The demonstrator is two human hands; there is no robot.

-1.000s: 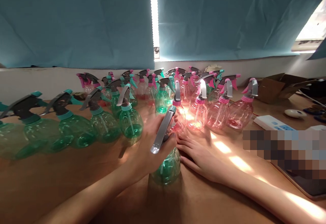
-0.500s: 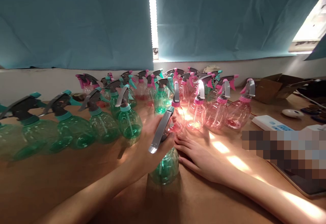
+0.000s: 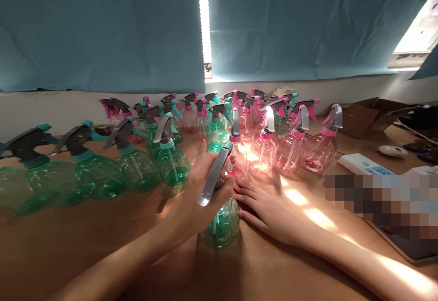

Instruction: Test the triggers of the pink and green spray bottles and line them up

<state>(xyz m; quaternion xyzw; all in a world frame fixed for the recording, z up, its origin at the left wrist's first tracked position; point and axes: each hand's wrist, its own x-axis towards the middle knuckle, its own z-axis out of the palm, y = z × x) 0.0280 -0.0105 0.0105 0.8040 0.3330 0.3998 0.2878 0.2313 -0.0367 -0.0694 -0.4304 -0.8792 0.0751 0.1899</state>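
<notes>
My left hand [image 3: 201, 191] is wrapped round the neck and trigger of a green spray bottle [image 3: 221, 225], which stands upright on the wooden table [image 3: 164, 264]. Its grey sprayer head tilts above my fingers, and the palm hides the collar. My right hand [image 3: 265, 207] lies flat on the table just right of that bottle, fingers stretched out and holding nothing. Beyond my fingertips stands a pink spray bottle [image 3: 237, 159]. Close to the left of my left hand is another green spray bottle [image 3: 173, 164] with some liquid at its bottom.
Green spray bottles [image 3: 99, 175] line the left side; pink spray bottles [image 3: 290, 153] line the right. Several more crowd behind, near the wall. At right are a cardboard box [image 3: 364, 116], a white power strip [image 3: 359, 164], a white mouse [image 3: 393, 151] and a partly blurred-out dark flat device [image 3: 407, 246].
The view has shifted very slightly. Both hands and the held bottle stay practically where they were.
</notes>
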